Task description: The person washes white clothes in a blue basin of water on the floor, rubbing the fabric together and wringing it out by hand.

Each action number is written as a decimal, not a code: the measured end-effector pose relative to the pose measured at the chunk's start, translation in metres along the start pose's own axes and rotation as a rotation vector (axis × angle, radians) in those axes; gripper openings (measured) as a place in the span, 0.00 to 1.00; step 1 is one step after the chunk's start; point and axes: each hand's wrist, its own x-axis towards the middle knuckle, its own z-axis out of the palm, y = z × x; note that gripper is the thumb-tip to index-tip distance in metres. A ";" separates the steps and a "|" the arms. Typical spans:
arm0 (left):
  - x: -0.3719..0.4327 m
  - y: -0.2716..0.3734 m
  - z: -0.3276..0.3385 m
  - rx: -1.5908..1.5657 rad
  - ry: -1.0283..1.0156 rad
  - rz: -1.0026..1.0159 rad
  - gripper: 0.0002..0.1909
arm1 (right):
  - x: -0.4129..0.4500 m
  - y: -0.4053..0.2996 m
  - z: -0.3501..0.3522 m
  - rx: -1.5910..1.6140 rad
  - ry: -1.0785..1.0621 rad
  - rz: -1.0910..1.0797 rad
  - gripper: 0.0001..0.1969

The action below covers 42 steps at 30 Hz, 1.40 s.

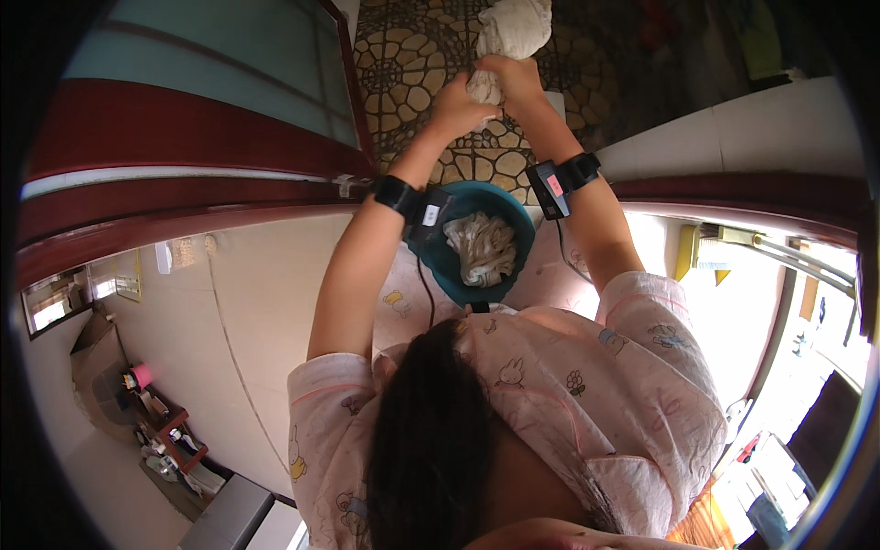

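Note:
A bunched white cloth (515,29) is gripped by both of my hands, out ahead of me over the patterned floor. My left hand (462,110) closes on its narrow, gathered end. Just beyond, my right hand (514,81) grips it where the wider part begins. The cloth's far end reaches the top edge of the view. Below my forearms, close to my knees, is a teal plastic basin (450,275). A crumpled off-white cloth (481,249) lies inside it.
A dark red door frame (192,137) with a frosted glass panel (227,62) stands at left. The floor ahead has a pebble-pattern tile (405,82). At right is a pale low wall (742,130). Devices with cables are strapped to both forearms.

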 end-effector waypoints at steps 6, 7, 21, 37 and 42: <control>-0.014 0.002 -0.033 -1.263 -0.460 -0.340 0.31 | -0.005 0.000 -0.007 0.206 -0.197 -0.009 0.11; -0.018 0.004 -0.033 -1.271 -0.458 -0.337 0.31 | -0.009 0.003 -0.008 0.275 -0.256 0.105 0.10; -0.081 0.044 -0.049 -0.841 -0.459 -0.402 0.11 | -0.064 -0.013 0.023 0.000 -0.810 -0.134 0.18; -0.083 -0.009 0.014 -0.014 0.281 -0.108 0.14 | -0.053 0.051 0.028 -0.902 -0.077 -0.431 0.18; -0.064 -0.031 0.030 0.175 0.267 -0.005 0.13 | -0.045 0.054 0.025 -1.045 -0.025 -0.377 0.19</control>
